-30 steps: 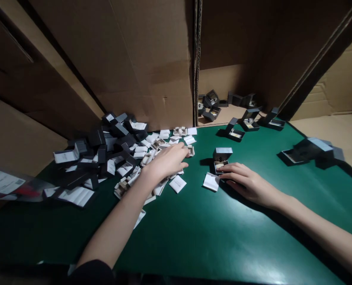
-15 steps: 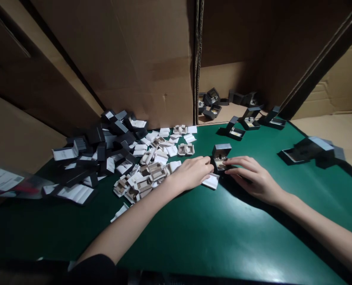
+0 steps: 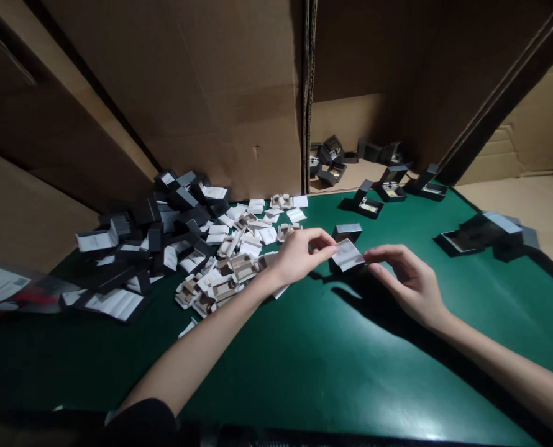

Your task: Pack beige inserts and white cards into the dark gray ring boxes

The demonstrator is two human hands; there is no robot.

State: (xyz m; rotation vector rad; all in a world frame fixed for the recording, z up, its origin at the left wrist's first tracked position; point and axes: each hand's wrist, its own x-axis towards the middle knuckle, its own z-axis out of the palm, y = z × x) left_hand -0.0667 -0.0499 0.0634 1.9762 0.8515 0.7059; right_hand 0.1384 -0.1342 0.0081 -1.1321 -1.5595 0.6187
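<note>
My left hand [image 3: 303, 253] pinches the left edge of a small creased white card insert [image 3: 348, 256] between thumb and fingers. At its right corner, the index finger and thumb of my right hand [image 3: 409, 282] close on the same insert. Held level with both hands, the insert is above an open black jewelry-type box [image 3: 347, 232] standing on the table. The box's raised lid shows behind it, while most of its inside is hidden.
Left of my hands lie many white card inserts [image 3: 246, 267] and a heap of black boxes [image 3: 153, 226]. Open boxes with fittings [image 3: 392, 184] stand at the back right on the green table [image 3: 323, 372]. Cardboard walls [image 3: 239, 105] rise behind; more boxes [image 3: 488, 233] lie right.
My left hand has lifted the white insert from the table to above the box. My right hand has drawn back from inside the box to the insert's right corner.
</note>
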